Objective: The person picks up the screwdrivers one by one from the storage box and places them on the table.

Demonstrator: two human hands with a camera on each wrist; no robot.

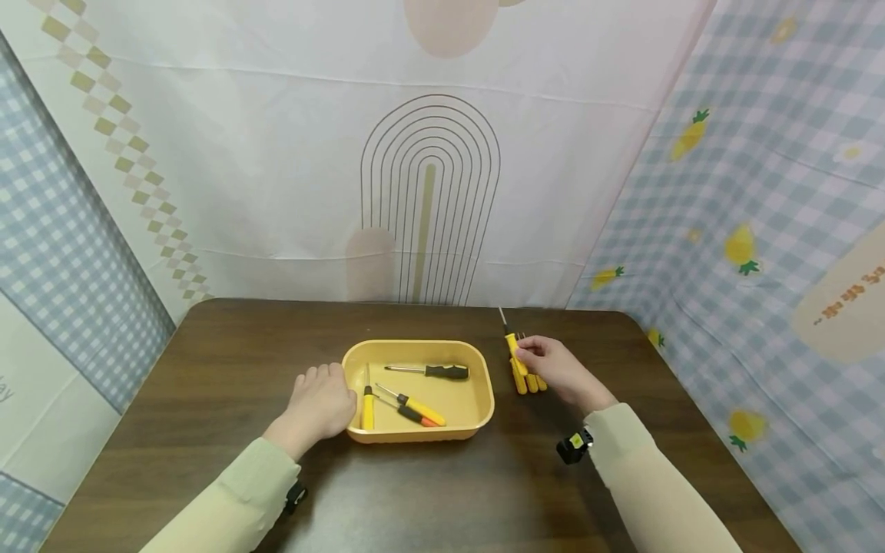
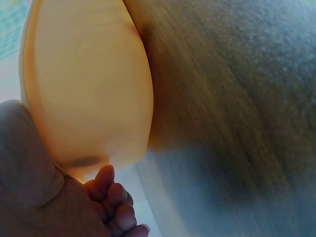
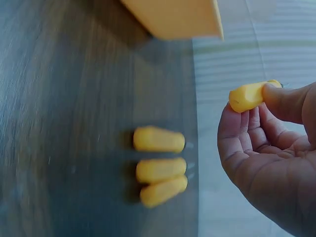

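Observation:
My right hand pinches the yellow handle of a screwdriver between thumb and fingers, its shaft pointing away toward the wall. In the right wrist view this hand holds the yellow handle above the table. Under it in the head view, several yellow-handled screwdrivers lie side by side. My left hand grips the left end of a yellow tray. Seen from the left wrist, the hand has its thumb and fingers at the tray's end.
Inside the tray lie a black-handled screwdriver, two yellow-handled ones and a black and orange one. The dark wooden table meets a hanging cloth at its back edge, with checked cloth on the right.

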